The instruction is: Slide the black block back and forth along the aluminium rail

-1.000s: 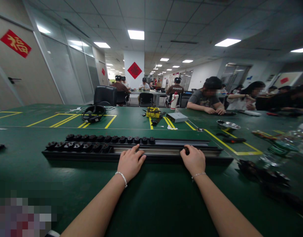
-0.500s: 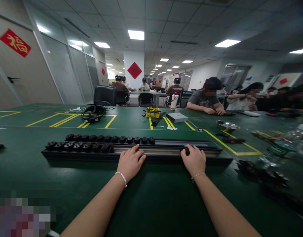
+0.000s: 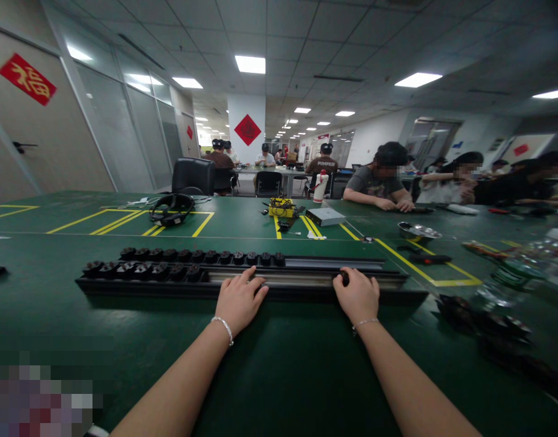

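Note:
Two long black track rails [image 3: 306,297] lie side by side across the bench in front of me, each with a pale metal channel. Several round black socket modules [image 3: 142,271] sit in a row on the left part of the near rail. The far rail carries another row of modules [image 3: 224,257]. My left hand [image 3: 241,300] rests palm down on the near rail, just right of its last module, fingers spread. At the near rail's right part, my right hand [image 3: 359,295] has its fingers closed around a small black module [image 3: 345,278], mostly hidden by the hand.
Loose black modules [image 3: 483,321] lie at the right beside a plastic bottle [image 3: 510,273]. Farther back are a metal bowl [image 3: 419,232], a black-handled tool [image 3: 427,258], a grey box [image 3: 325,216], a yellow cable-wrapped object [image 3: 281,207] and a black headset [image 3: 171,210]. People sit beyond.

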A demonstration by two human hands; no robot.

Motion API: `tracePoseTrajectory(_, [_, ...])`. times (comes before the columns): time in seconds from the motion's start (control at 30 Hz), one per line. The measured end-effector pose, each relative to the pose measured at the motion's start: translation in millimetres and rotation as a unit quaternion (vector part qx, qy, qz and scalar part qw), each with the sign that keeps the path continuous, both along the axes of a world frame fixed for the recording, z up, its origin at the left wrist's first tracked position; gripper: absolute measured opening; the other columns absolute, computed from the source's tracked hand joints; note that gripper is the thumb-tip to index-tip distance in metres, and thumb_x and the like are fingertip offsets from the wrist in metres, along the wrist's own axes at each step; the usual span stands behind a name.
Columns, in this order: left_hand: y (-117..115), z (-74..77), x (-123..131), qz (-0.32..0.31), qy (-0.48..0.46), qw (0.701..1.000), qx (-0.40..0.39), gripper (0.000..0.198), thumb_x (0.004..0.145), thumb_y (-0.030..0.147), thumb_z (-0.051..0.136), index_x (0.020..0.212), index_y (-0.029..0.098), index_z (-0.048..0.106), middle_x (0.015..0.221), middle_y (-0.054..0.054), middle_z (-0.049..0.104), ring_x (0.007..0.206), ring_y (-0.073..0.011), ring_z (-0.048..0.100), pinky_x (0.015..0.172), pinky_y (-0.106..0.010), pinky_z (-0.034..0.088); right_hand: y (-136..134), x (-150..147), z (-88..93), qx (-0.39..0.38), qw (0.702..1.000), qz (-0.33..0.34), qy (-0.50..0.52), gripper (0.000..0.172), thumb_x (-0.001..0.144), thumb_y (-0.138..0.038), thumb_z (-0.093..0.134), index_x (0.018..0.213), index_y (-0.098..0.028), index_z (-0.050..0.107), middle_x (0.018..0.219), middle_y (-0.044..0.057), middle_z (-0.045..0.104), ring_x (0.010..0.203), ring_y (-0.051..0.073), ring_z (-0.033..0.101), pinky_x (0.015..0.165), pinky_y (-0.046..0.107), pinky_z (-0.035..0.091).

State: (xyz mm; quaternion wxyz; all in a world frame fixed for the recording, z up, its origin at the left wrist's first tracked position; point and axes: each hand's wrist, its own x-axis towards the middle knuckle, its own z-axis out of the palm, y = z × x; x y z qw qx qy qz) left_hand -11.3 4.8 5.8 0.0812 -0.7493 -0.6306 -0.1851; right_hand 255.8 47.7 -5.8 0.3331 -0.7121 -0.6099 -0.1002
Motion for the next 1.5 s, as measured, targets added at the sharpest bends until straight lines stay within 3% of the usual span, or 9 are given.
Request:
tracePoseTrajectory(0.93, [-1.5,1.8,-0.2,-0.001,-0.001,1.000,-0.004,0.040,0.086,0.048,0.025,0.106,0.034,0.057,0.134,0.001,0.042,0.103,-0.0203,0.051,0.085,-0.039,0.034,-0.4,3.4,2.8,-0.011,1.000,0.003,-0.003,0.036,0.075,-0.034,0.036,0.096,-0.017,0.060,0.102,0.009,0.063,0.100,0.023,0.052,0.097,0.044,0.021])
tracePoseTrajectory(1.23, [-1.4,3.0,1.2,0.003,-0.003,1.000,-0.009,0.038,0.086,0.047,0.027,0.106,0.035,0.057,0.133,0.001,0.042,0.104,-0.0202,0.050,0.087,-0.038,0.033,0.5,12.6,0.4,0.005,0.999,0.025,-0.021,0.037,0.075,-0.035,0.040,0.101,-0.016,0.060,0.098,0.009,0.064,0.092,0.021,0.055,0.089,0.037,0.032])
tracePoseTrajectory(1.5, [-1.0,1.4,0.2,0.002,-0.002,1.000,0.000,0.039,0.086,0.047,0.026,0.106,0.034,0.057,0.133,0.001,0.042,0.104,-0.0199,0.051,0.086,-0.038,0.033,3.0,15.3,-4.8,0.005,0.999,-0.005,-0.032,0.037,0.075,-0.037,0.041,0.100,-0.020,0.062,0.101,0.008,0.063,0.107,0.022,0.048,0.097,0.042,0.022])
